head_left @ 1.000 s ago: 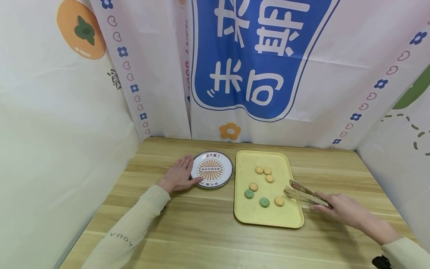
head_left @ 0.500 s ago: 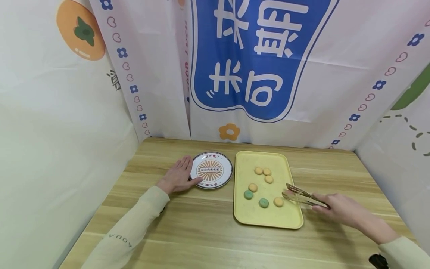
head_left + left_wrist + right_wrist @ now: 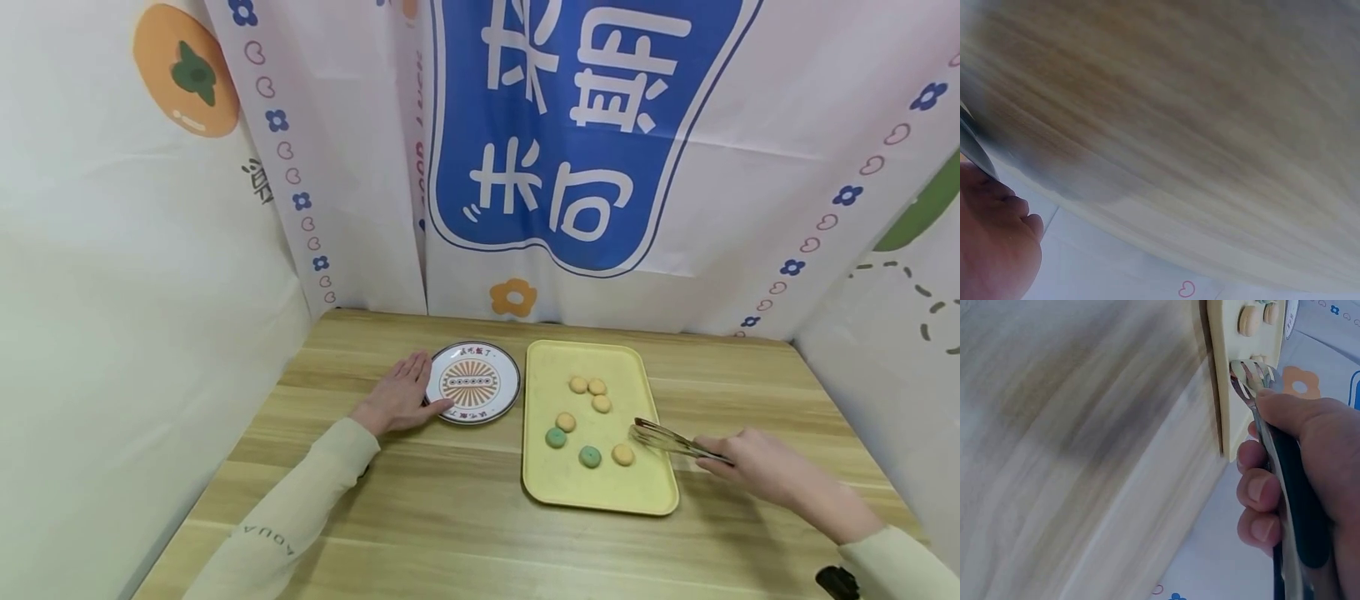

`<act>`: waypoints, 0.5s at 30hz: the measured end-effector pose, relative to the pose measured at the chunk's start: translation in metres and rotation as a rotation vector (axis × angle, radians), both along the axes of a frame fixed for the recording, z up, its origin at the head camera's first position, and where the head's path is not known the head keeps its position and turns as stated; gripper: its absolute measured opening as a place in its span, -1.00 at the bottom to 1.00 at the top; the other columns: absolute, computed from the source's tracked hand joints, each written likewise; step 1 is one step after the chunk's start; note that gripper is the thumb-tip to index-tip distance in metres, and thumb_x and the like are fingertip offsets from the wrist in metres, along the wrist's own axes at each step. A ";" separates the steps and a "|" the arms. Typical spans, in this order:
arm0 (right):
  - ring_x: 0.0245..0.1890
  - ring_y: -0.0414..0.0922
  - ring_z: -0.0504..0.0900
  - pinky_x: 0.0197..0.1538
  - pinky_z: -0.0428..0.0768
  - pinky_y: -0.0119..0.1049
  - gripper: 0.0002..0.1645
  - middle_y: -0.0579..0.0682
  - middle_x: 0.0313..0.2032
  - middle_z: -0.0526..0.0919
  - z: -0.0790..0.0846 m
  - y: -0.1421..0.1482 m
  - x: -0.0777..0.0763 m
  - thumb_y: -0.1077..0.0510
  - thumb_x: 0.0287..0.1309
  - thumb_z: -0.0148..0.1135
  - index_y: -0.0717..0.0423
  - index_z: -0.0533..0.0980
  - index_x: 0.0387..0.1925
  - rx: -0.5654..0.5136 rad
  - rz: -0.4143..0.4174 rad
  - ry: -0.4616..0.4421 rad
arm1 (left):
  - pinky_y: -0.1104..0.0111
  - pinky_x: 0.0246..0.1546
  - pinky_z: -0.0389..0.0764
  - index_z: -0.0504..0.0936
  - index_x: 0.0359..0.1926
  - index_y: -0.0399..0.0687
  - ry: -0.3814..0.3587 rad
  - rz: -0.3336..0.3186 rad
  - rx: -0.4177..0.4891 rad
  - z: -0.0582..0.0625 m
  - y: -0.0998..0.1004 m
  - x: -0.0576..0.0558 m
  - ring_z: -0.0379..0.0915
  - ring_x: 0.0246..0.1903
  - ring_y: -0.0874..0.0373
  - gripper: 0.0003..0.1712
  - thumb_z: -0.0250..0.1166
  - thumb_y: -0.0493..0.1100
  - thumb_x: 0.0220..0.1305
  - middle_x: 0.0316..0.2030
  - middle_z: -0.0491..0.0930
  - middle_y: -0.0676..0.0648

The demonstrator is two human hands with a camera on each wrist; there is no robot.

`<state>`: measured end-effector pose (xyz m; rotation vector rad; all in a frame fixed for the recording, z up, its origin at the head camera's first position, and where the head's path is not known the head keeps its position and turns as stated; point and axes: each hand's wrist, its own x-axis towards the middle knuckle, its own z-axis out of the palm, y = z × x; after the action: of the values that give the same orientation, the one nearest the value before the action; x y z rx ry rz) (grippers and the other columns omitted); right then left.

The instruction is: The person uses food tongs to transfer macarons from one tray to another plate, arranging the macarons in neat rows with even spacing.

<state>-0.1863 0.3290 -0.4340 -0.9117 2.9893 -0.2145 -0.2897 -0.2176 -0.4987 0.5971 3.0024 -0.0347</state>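
Observation:
My right hand [image 3: 772,471] grips metal serving tongs [image 3: 1275,447] with dark grip panels and slotted ends. The tongs reach over the right rim of a yellow tray [image 3: 600,487], arms close together, nothing visible between the tips. On the tray lie several small round cookies: a beige cookie [image 3: 622,454] is nearest the tongs, and a green cookie [image 3: 590,457] sits left of it. My left hand [image 3: 397,397] rests against the left edge of a white plate [image 3: 507,385] printed with an orange sunburst, fingers straight and thumb over the rim.
The wood-grain table [image 3: 420,517] carries tray and plate side by side, the plate left of the tray. Behind the table's far edge hangs a printed cloth [image 3: 367,250], and white sheets flank it on both sides.
The tongs' arms have come together from a spread position, and their tips have shifted slightly left over the tray. The left hand, plate and cookies stay as they were.

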 end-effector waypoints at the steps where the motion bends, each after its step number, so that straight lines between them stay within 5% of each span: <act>1: -0.55 -0.45 0.53 -0.44 0.62 -0.29 -0.60 -0.12 -0.46 0.75 -0.002 0.001 0.000 -0.03 0.25 0.28 0.12 0.65 0.01 -0.009 0.011 0.012 | 0.06 0.56 -0.07 -0.08 0.50 -0.39 0.001 -0.001 0.004 -0.001 0.000 0.000 -0.19 0.54 -0.17 0.27 -0.35 0.64 0.25 0.53 -0.13 -0.34; 5: -0.53 -0.43 0.57 -0.45 0.63 -0.28 -0.68 -0.16 -0.47 0.74 -0.009 0.002 0.002 0.01 0.24 0.31 0.07 0.66 -0.05 -0.041 0.033 0.075 | 0.06 0.56 -0.08 -0.08 0.50 -0.39 0.001 0.003 0.006 -0.002 -0.001 0.000 -0.20 0.54 -0.16 0.28 -0.35 0.64 0.24 0.53 -0.13 -0.34; 10: -0.62 -0.50 0.38 -0.57 0.49 -0.37 -0.80 -0.27 -0.60 0.61 -0.015 0.003 0.002 0.09 0.17 0.36 0.01 0.66 -0.15 -0.097 0.061 0.151 | 0.07 0.56 -0.09 -0.11 0.51 -0.38 -0.007 0.011 -0.002 -0.003 -0.001 -0.001 -0.23 0.55 -0.15 0.29 -0.38 0.65 0.23 0.54 -0.15 -0.33; 15: -0.67 -0.50 0.23 -0.61 0.31 -0.45 -0.89 -0.40 -0.72 0.32 -0.016 -0.002 0.001 0.13 0.19 0.35 -0.10 0.53 -0.37 -0.131 0.062 0.180 | 0.06 0.56 -0.09 -0.11 0.51 -0.38 -0.015 0.010 0.012 -0.002 -0.001 0.000 -0.23 0.55 -0.16 0.28 -0.37 0.65 0.23 0.54 -0.15 -0.33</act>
<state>-0.1856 0.3271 -0.4499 -1.0897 3.1360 -0.3489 -0.2897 -0.2183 -0.5011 0.5802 2.9931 -0.0116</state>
